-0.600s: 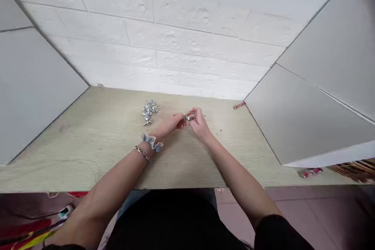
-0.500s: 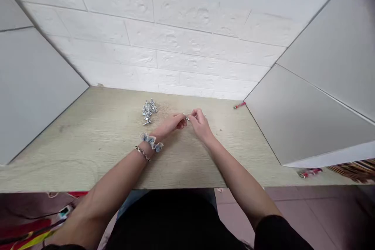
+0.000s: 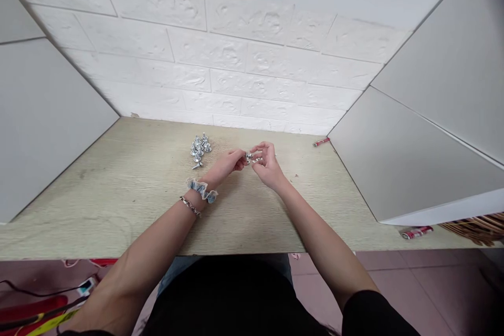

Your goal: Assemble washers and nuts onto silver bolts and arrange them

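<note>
At centre frame, the fingers [image 3: 238, 163] of the left hand [image 3: 223, 166] pinch a small silver fastener [image 3: 248, 156]. The right hand [image 3: 268, 166] has drawn slightly back from it, its fingers [image 3: 262, 149] curled and partly open; whether they hold a second small metal piece [image 3: 257, 159] is too small to tell. A cluster of similar fasteners [image 3: 200, 148] stands on the bench [image 3: 129, 178], just left of the hands.
</note>
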### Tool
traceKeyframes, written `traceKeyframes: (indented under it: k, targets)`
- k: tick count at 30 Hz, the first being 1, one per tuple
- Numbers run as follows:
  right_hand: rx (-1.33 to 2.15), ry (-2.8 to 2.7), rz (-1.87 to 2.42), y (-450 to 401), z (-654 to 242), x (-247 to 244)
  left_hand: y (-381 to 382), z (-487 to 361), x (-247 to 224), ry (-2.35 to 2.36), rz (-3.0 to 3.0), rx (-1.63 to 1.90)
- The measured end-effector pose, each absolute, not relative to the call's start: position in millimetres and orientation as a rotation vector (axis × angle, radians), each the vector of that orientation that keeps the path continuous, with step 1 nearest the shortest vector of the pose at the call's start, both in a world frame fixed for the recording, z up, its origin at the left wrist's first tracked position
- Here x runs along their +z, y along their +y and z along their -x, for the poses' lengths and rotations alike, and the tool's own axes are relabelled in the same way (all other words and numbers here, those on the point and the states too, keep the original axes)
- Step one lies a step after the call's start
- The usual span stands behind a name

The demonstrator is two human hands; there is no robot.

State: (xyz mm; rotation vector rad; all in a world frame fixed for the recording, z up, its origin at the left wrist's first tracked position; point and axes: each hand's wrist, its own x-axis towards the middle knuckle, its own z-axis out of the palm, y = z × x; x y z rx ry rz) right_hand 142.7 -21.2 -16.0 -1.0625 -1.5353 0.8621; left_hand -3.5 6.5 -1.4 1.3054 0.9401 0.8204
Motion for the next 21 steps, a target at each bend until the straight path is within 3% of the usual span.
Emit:
traceKeyframes:
  k: [6, 21]
  targets:
    - [0.754, -1.543, 1.293, -24, -145, -9, 2, 3, 2, 0.965, -1.398, 0.784]
    - [1.061, -1.505, 1.45, -18, -148, -25, -10, -6, 1, 1.026, -1.732, 0.806]
